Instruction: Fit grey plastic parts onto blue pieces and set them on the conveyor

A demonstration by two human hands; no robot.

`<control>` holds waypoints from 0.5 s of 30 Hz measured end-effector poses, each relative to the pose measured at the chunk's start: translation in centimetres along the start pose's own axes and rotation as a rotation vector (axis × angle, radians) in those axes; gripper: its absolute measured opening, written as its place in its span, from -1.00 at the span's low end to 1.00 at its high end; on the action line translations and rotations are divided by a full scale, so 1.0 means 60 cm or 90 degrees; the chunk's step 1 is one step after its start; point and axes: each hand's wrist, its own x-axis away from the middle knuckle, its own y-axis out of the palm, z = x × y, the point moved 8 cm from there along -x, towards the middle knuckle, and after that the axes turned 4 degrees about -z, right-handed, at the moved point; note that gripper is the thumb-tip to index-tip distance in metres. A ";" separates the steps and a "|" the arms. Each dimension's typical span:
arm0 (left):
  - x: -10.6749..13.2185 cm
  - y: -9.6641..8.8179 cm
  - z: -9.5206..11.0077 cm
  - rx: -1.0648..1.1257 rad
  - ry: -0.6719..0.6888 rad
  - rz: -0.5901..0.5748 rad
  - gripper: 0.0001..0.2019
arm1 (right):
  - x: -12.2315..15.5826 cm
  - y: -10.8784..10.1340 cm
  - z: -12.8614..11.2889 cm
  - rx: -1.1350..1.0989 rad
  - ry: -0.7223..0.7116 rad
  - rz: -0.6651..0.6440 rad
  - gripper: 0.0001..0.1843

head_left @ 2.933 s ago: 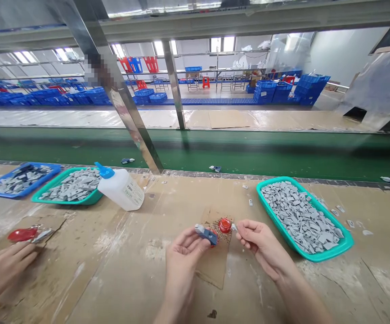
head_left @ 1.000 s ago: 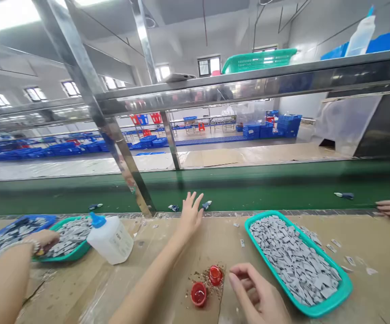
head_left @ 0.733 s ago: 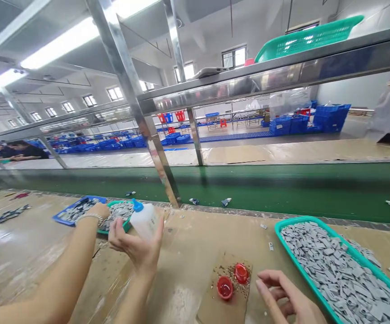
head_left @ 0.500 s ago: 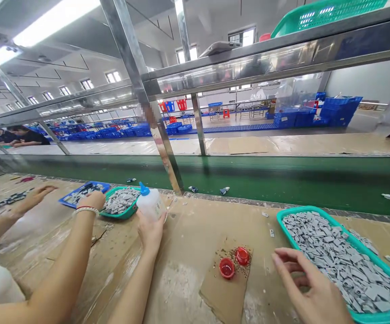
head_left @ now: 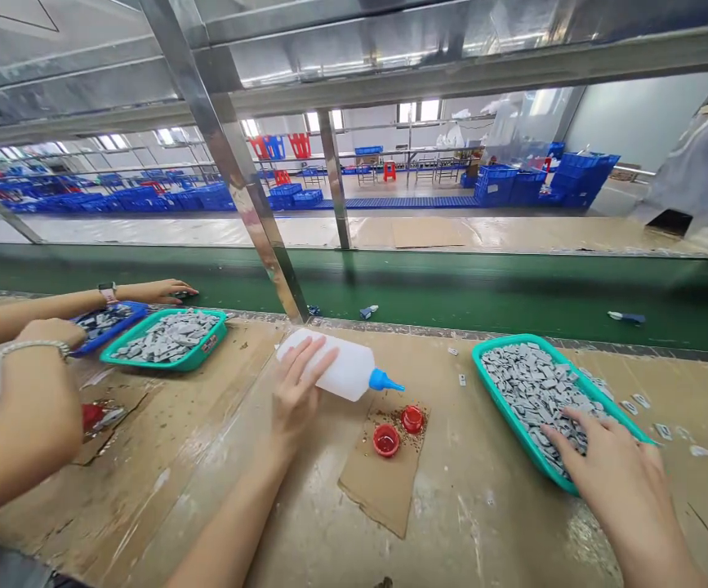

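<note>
From the head-worn view, looking forward and down over a cardboard-covered workbench, the person's left hand point(head_left: 300, 388) sits just left of centre, its fingers curled over a white plastic squeeze bottle point(head_left: 341, 369). The hand is clamped on the bottle, which lies tilted on its side with its base to the left. Its blue nozzle point(head_left: 384, 380) points right and slightly down, toward two red cups point(head_left: 386, 440) that stand open side up on a brown cardboard pad point(head_left: 378, 482). The nozzle is near the cups but not touching them, and brown granules are scattered around them on the pad.

The person's right hand point(head_left: 620, 482), at lower right, rests on a heap of small gray pieces point(head_left: 528, 392) in a teal plastic tray point(head_left: 506, 404). Its fingers are spread apart, with no piece visibly held. Small white scraps point(head_left: 663, 431) lie on the bench just beyond the tray.

At the left edge, a co-worker's arm with a bead bracelet point(head_left: 35, 351) reaches toward a teal tray point(head_left: 163, 357) and a blue tray point(head_left: 109, 327), both filled with similar gray pieces. A second hand wearing a wristwatch point(head_left: 154, 290) lies at the far rim of the blue tray. Along the top of the bench runs a green conveyor belt point(head_left: 451, 282), and blue crates point(head_left: 509, 188) are stacked in the distance at upper right.
</note>
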 end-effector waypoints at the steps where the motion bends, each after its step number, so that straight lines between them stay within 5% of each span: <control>1: -0.001 0.001 0.008 -0.010 0.021 0.001 -0.47 | -0.001 0.004 -0.001 0.009 -0.001 -0.015 -0.45; 6: -0.005 0.003 0.033 -0.056 0.073 -0.011 -0.53 | -0.003 0.001 -0.007 0.019 0.028 -0.076 -0.50; 15: -0.001 0.010 0.044 -0.085 0.084 -0.035 -0.57 | -0.004 -0.005 0.005 -0.089 0.055 -0.061 -0.59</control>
